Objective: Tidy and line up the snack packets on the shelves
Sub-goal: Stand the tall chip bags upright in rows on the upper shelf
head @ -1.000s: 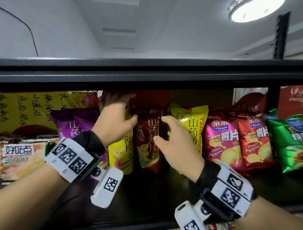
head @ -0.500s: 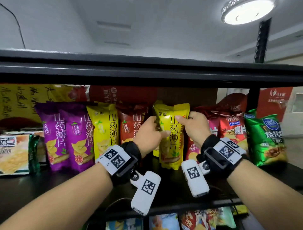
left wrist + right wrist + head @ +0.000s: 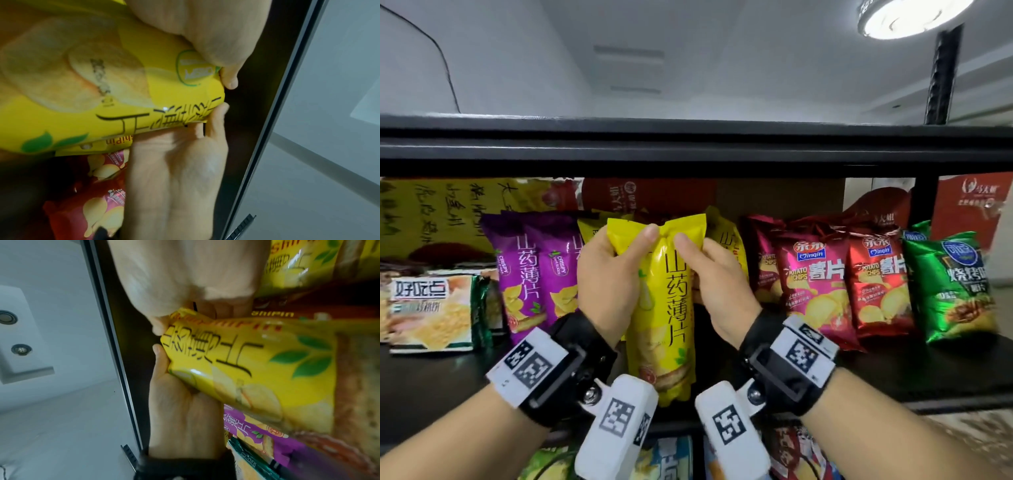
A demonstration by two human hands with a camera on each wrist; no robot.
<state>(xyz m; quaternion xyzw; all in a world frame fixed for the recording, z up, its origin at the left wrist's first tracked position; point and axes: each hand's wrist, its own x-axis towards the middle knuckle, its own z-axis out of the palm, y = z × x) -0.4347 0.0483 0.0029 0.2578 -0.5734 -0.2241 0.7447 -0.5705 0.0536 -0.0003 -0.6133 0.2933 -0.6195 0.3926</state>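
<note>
Both hands, left hand (image 3: 607, 281) and right hand (image 3: 717, 284), grip one yellow packet (image 3: 666, 308); two purple packets (image 3: 534, 270) stand left, two red packets (image 3: 842, 284) right.

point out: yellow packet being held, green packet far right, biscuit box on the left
yellow packet (image 3: 671, 301): head view, front panel with the black lettering.
green packet (image 3: 955, 291): head view, middle of its front.
biscuit box (image 3: 431, 311): head view, front face below the lettering.

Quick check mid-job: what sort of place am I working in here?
Likely a small shop or a mock retail shelf: a black metal shelf with upright snack packets, purple, red, green, and more stock below.
</note>
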